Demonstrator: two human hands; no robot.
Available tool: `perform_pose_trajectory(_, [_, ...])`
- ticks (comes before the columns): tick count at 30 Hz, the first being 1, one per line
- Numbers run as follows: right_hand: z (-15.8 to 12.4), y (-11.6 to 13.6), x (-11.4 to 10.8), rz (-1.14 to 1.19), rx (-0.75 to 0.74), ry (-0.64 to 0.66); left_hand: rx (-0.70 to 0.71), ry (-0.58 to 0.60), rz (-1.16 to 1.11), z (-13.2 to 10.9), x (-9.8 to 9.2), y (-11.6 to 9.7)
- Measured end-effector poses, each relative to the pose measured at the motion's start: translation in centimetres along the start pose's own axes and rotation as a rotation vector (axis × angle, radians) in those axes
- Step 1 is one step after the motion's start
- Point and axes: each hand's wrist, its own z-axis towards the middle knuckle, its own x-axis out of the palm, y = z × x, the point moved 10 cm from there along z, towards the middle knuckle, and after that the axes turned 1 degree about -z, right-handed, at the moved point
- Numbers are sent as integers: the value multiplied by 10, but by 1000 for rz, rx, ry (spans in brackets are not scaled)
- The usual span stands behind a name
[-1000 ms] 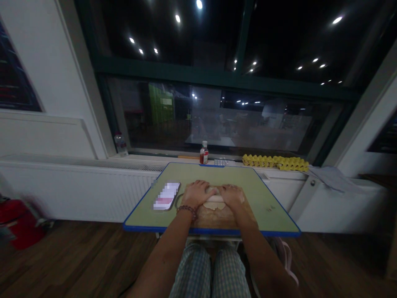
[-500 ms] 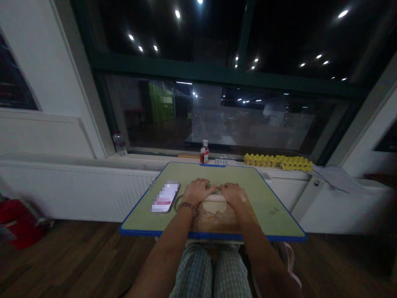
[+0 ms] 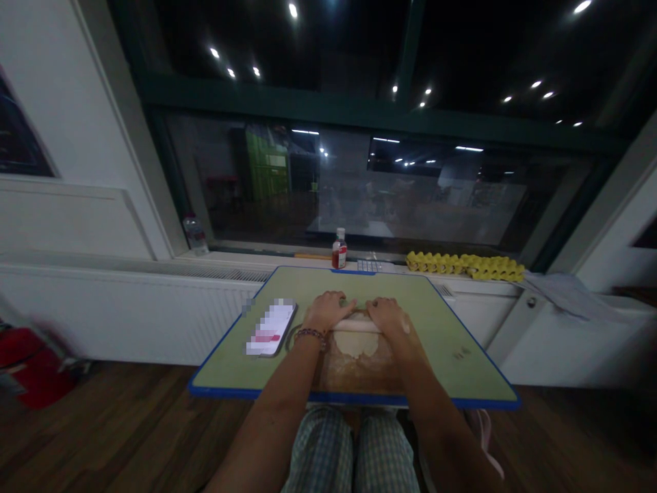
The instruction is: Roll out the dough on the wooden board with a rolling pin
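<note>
My left hand (image 3: 325,311) and my right hand (image 3: 389,316) both rest on a pale rolling pin (image 3: 356,326), their fingers curled over it. The pin lies across a flat, pale sheet of dough (image 3: 354,344), with its ends hidden under my hands. The dough sits on a floured wooden board (image 3: 359,373). Left of my left hand lies a smartphone (image 3: 270,328) with a blurred screen. A beaded bracelet (image 3: 310,335) circles my left wrist.
The board sits on a green table with a blue edge (image 3: 452,349), over my knees. Along the sill behind stand a small bottle of red liquid (image 3: 339,250) and a yellow egg tray (image 3: 465,267). A radiator (image 3: 128,301) runs along the wall at left.
The rolling pin has rolled away from me across the dough, leaving more dough showing on the near side. The view has tilted slightly, shifting the table lower in the picture.
</note>
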Motion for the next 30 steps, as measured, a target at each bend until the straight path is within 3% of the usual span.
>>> perform_pose_trajectory(3, [6,-8,0,79,72,-50,3,22,-3,3,-1,-1])
perform_pose_trajectory(9, [14,-7,-3,127,66,-124,-18,18,40,12,-5,-1])
perform_pose_trajectory(30, [33,-7,-7,128,76,-155,-87,-11,125,33,-7,8])
